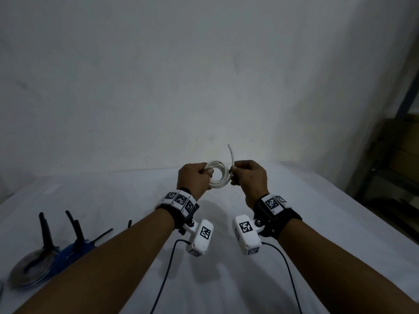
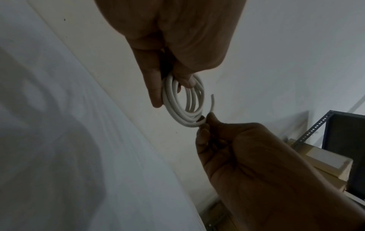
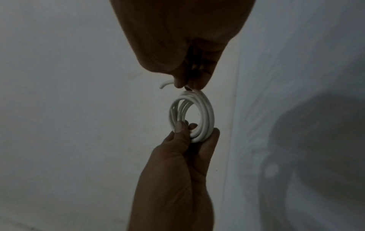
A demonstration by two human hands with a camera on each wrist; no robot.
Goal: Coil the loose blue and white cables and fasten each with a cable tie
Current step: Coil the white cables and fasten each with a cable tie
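While the left hand grips the white cable coil's left side above the table, the right hand pinches its right side; the loose end points up and far.

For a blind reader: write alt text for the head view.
Two hands hold a coiled white cable above a white table: left hand grips the coil, right hand pinches its free end. Tied coils lie far left.

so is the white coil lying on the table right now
No, the white coil is held up above the table, gripped by the left hand on one side and pinched by the right hand on the other.
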